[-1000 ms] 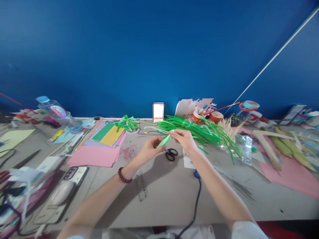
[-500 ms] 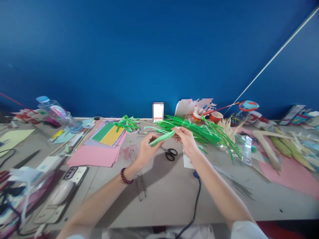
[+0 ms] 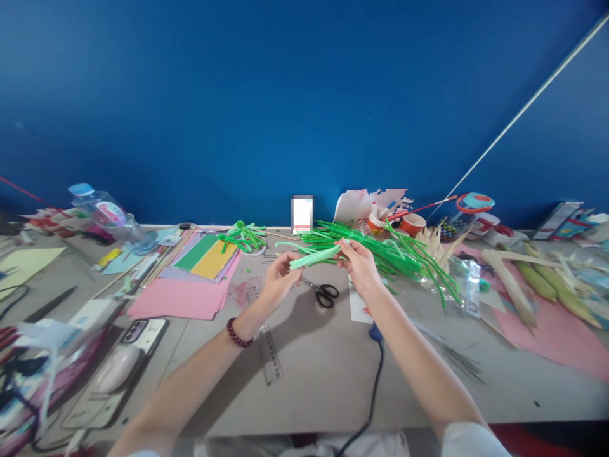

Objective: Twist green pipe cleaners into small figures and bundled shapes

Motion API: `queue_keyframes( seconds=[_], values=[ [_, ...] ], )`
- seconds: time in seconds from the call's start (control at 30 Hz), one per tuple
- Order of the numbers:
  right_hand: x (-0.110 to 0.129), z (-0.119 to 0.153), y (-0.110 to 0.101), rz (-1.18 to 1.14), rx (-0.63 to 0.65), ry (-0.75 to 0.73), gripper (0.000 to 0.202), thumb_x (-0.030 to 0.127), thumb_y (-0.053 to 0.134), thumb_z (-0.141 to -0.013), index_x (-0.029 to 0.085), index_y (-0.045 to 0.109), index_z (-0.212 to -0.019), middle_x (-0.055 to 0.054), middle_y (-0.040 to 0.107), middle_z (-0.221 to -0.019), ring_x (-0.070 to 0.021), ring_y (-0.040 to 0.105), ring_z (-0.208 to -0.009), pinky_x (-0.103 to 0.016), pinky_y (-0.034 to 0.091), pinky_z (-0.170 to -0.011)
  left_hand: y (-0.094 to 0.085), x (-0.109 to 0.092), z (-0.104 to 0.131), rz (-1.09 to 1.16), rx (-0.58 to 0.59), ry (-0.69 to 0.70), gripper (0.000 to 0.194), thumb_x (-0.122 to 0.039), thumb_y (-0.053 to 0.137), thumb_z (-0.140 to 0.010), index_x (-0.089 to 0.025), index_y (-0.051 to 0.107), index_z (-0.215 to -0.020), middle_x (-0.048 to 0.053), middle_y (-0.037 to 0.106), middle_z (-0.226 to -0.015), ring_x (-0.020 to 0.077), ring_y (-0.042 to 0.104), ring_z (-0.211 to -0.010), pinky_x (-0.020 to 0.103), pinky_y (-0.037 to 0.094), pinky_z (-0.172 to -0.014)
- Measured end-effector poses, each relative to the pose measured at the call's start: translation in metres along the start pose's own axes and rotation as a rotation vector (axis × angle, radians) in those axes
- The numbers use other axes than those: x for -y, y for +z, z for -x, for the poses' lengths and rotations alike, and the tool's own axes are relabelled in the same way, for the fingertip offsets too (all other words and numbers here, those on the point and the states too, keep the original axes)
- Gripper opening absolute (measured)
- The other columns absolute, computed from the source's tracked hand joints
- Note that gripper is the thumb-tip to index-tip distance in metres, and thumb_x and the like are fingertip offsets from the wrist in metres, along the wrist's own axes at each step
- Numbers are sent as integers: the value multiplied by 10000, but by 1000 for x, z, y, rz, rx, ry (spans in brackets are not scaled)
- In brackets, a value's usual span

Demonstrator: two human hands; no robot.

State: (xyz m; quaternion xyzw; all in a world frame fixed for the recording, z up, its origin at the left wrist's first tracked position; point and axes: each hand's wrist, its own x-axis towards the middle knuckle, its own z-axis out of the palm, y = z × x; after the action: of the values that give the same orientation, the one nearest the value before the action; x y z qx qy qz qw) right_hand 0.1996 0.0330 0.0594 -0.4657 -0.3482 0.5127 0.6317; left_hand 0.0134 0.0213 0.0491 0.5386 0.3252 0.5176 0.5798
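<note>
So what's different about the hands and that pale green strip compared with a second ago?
The left hand has shifted slightly left and the right hand slightly right, and the pale green strip between them has swung from a steep slant to nearly level. Both hands still hold it. The scissors and ruler lie where they were.

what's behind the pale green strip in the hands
Beyond the pale green strip, bright green pipe cleaners lie on the table; whatever the strip and right hand cover can't be seen.
</note>
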Motion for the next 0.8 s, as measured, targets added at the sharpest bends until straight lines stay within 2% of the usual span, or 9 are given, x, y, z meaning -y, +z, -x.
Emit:
queue_keyframes(
  seconds=[0.1, 0.17, 0.27, 0.37, 0.47, 0.57, 0.67, 0.8],
  values=[
    [2, 0, 0, -27, -8, -22, 353, 467, 799, -534, 170, 665, -670, -5, 591, -689, -111, 519, -599, -215, 406, -432, -9, -1, -3, 172, 43, -23, 260, -431, 554, -679, -186, 495, -742, -14, 489, -586, 127, 471, -494, 272, 370, -488],
    [3, 1, 1, -27, 21, -13, 354, 465, 802, -534, 166, 673, -673, -5, 590, -679, -107, 524, -600, -210, 416, -440, -14, 0, -6, 186, 22, -39, 277, -465, 497, -716, -189, 475, -699, -16, 454, -567, 126, 458, -478, 269, 361, -463],
    [4, 4, 3, 1, 89, 18, 370, 476, 800, -529, 159, 682, -680, -7, 598, -638, -108, 533, -574, -213, 428, -446, -18, 1, -9, 10, -73, 20, 318, -455, 480, -792, -182, 467, -631, -23, 432, -558, 100, 430, -481, 246, 365, -469],
    [3, 8, 6, 68, 157, 35, 383, 490, 786, -543, 152, 688, -693, -2, 594, -570, -101, 519, -510, -224, 435, -446, -16, 2, -10, -190, -104, 54, 277, -432, 544, -800, -169, 548, -713, -10, 529, -611, 98, 484, -533, 239, 415, -531],
    [0, 13, 11, 131, 220, 32, 369, 487, 770, -574, 148, 682, -688, -4, 602, -552, -100, 525, -488, -229, 444, -455, -10, 0, -7, -330, 0, 64, 276, -425, 585, -786, -163, 611, -869, 46, 648, -787, 145, 594, -692, 272, 477, -643],
    [-3, 17, 14, 138, 260, 36, 340, 466, 769, -588, 152, 659, -658, -11, 618, -572, -116, 564, -521, -233, 460, -478, -1, -5, 1, -480, 162, 77, 290, -406, 545, -828, -174, 617, -987, 71, 678, -921, 185, 627, -813, 281, 485, -675],
    [-3, 19, 16, 135, 267, 43, 333, 455, 775, -584, 156, 650, -656, -9, 627, -586, -118, 577, -527, -242, 475, -508, 5, -9, 8, -720, 259, 91, 280, -378, 414, -904, -182, 604, -963, 38, 667, -803, 158, 603, -676, 259, 427, -608],
    [-1, 21, 15, 149, 292, 63, 343, 454, 778, -583, 146, 662, -682, -11, 632, -576, -116, 578, -519, -248, 484, -523, 4, -9, 11, -892, 283, 44, 300, -364, 321, -935, -179, 547, -865, -2, 576, -639, 137, 517, -540, 248, 333, -538]
  ],
)
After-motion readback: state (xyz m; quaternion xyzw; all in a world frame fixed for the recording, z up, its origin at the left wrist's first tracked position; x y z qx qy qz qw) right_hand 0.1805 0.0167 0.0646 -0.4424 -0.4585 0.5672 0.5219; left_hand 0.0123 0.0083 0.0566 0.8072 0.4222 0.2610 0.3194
